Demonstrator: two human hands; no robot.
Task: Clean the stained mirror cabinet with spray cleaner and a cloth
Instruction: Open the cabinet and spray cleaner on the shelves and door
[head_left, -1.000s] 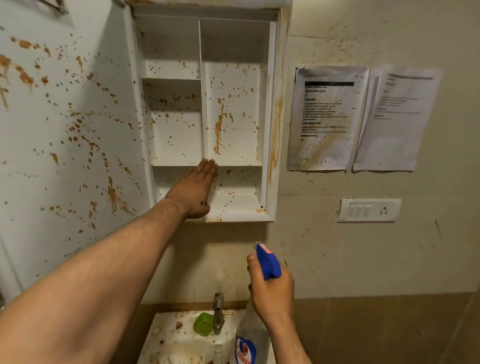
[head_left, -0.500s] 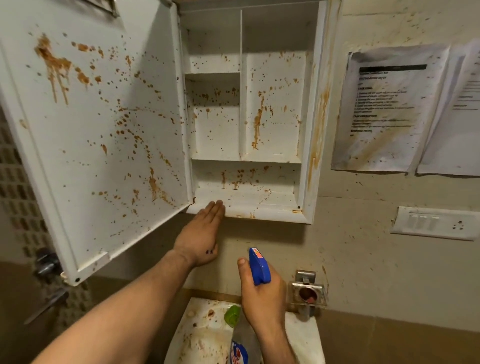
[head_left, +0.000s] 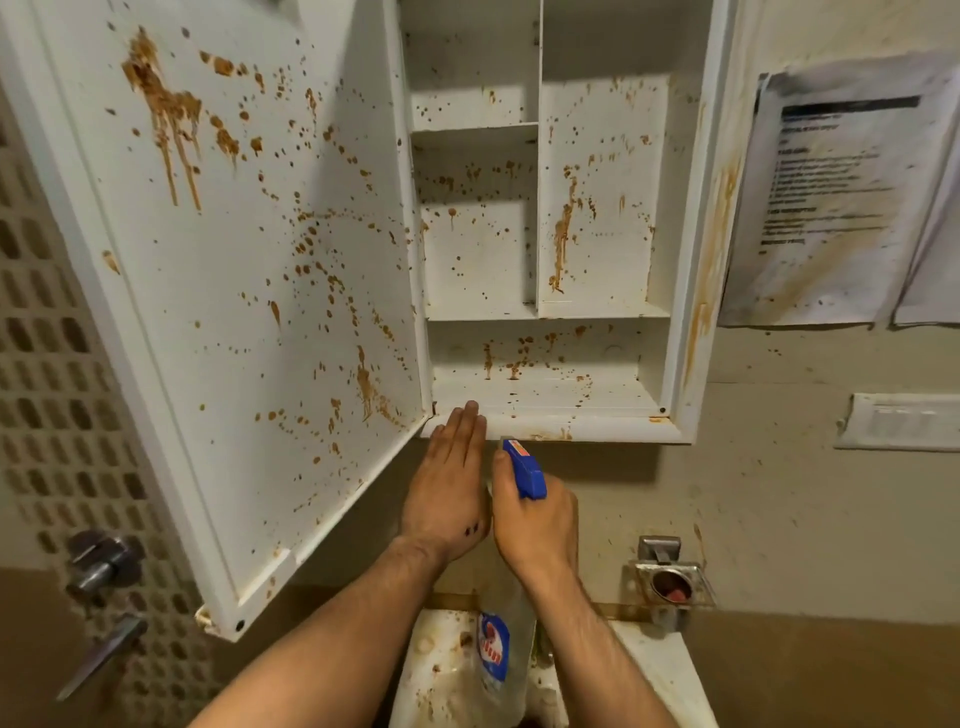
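My left hand, flat and empty, has dropped to the rim of the cabinet; my right hand grips the spray bottle, raised nearer; I judge spraying comes next

The white wall-hung mirror cabinet stands open, its shelves, upright divider and back wall spattered with dried brown stains, which form long runs in the tall right compartment and scattered drops along the bottom shelf. The left hand lies flat, straight fingers touching the front lip at the cabinet's lower left corner. Below, a white basin bears brown smears.
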